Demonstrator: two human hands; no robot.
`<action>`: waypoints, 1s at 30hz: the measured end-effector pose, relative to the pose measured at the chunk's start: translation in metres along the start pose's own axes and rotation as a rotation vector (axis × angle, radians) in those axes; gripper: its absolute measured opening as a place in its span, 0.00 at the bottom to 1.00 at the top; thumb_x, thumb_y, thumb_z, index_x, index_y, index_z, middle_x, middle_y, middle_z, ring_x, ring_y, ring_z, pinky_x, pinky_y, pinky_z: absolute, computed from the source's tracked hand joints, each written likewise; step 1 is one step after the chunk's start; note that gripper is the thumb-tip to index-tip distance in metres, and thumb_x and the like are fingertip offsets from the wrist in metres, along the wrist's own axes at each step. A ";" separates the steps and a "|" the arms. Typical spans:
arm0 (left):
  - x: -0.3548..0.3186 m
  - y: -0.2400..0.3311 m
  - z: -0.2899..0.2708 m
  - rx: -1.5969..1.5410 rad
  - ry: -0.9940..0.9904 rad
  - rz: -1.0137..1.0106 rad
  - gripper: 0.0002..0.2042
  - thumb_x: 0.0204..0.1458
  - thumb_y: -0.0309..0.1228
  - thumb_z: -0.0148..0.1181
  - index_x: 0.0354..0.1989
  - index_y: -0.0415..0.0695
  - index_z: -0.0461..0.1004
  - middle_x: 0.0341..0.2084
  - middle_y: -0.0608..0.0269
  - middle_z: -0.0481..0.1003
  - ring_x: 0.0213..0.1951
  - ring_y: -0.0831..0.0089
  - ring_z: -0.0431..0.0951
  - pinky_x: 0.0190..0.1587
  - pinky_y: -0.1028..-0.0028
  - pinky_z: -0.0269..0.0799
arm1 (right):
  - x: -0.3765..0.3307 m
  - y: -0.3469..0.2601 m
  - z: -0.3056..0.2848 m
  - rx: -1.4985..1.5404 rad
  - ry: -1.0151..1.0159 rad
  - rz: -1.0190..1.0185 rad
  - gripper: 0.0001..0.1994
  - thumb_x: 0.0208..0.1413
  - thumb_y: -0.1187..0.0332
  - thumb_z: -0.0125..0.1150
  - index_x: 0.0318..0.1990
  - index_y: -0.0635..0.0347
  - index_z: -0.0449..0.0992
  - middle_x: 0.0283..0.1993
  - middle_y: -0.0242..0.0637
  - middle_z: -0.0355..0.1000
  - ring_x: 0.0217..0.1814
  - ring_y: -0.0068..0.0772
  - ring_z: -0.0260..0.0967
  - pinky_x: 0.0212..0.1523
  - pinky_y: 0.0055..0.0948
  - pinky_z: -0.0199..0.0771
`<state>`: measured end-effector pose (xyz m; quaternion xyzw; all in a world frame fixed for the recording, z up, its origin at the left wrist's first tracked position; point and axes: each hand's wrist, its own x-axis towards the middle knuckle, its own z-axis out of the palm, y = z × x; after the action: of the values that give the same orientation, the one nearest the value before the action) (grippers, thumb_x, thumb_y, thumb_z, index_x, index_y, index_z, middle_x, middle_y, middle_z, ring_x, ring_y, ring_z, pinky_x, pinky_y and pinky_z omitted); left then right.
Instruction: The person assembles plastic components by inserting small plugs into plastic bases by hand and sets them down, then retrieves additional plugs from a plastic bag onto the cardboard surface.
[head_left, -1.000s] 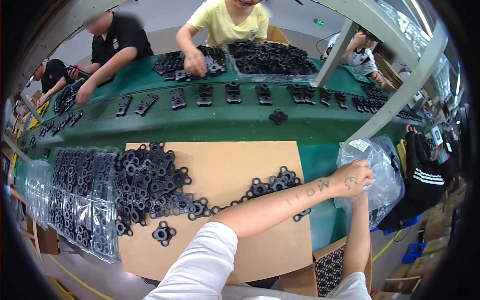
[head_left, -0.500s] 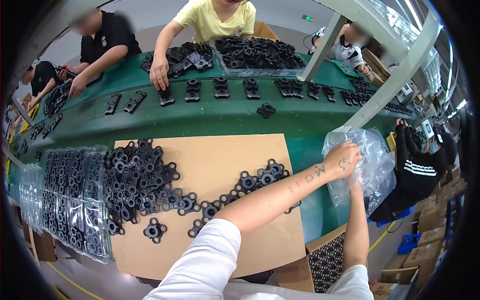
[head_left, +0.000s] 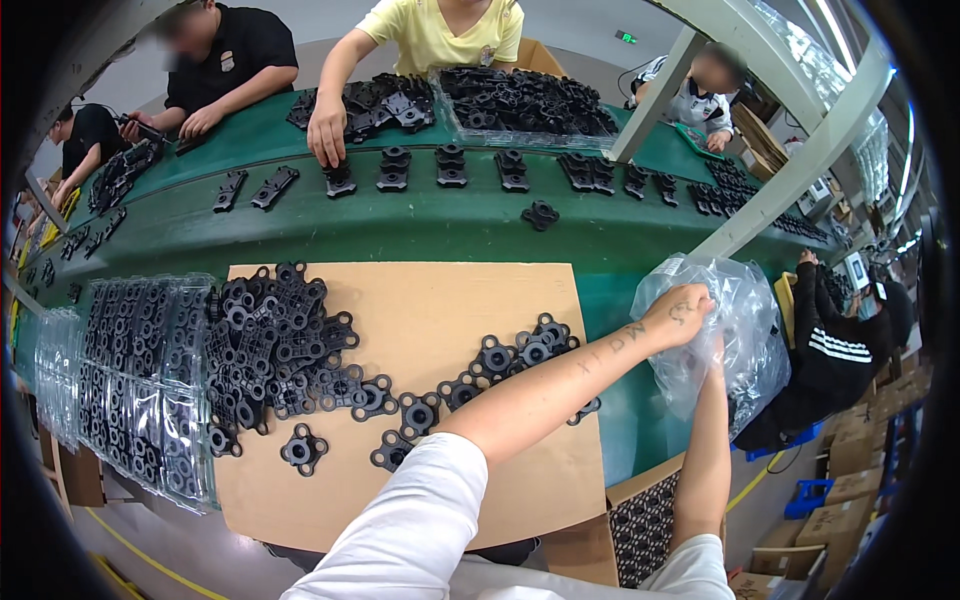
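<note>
My left hand (head_left: 683,314) reaches across to the right, closed on a crumpled clear plastic bag (head_left: 752,310). The right forearm rises from the lower edge to the same bag, and my right hand (head_left: 716,348) is mostly covered by the plastic, its fingers hidden. Under my left forearm is a tan cardboard sheet (head_left: 480,515). On it lie a heap of black four-lobed parts with round centres (head_left: 285,335), several more in a line running under the forearm, and a single black part (head_left: 303,450) near the front.
Clear plastic trays of black parts (head_left: 150,390) stand left of the cardboard. An open carton of black parts (head_left: 640,530) sits by my right arm. Beyond, a green conveyor (head_left: 400,235) carries black assemblies; co-workers sit along it. A white metal post (head_left: 790,170) slants down near the bag.
The bag and my hands have shifted slightly left. Across the conveyor, a co-worker in yellow still has a hand on a black assembly; the view has moved a little.
</note>
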<state>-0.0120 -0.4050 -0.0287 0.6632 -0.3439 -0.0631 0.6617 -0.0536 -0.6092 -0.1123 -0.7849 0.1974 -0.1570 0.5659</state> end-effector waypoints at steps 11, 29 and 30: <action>0.005 -0.039 0.002 0.139 0.089 -0.053 0.11 0.55 0.31 0.48 0.28 0.37 0.71 0.25 0.50 0.76 0.28 0.51 0.74 0.33 0.60 0.69 | -0.100 -0.055 0.025 -1.252 -0.162 -0.372 0.16 0.49 0.74 0.50 0.47 0.65 0.71 0.36 0.53 0.73 0.33 0.58 0.72 0.34 0.44 0.72; -0.004 -0.047 0.001 0.394 0.004 -0.235 0.14 0.50 0.37 0.52 0.26 0.38 0.77 0.28 0.45 0.78 0.34 0.46 0.76 0.57 0.40 0.51 | -0.147 -0.109 -0.003 -0.751 -0.233 -0.325 0.14 0.49 0.79 0.49 0.45 0.70 0.70 0.40 0.52 0.73 0.34 0.50 0.70 0.38 0.37 0.70; -0.005 -0.049 0.000 0.425 -0.012 -0.277 0.15 0.50 0.38 0.52 0.27 0.39 0.78 0.29 0.46 0.78 0.36 0.47 0.77 0.59 0.39 0.48 | -0.149 -0.114 0.000 -0.606 -0.208 -0.162 0.14 0.49 0.79 0.49 0.44 0.70 0.71 0.40 0.51 0.73 0.34 0.47 0.70 0.39 0.35 0.70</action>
<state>0.0026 -0.4083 -0.0753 0.8279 -0.2593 -0.0834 0.4903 -0.1686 -0.5047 -0.0077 -0.9426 0.1134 -0.0546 0.3094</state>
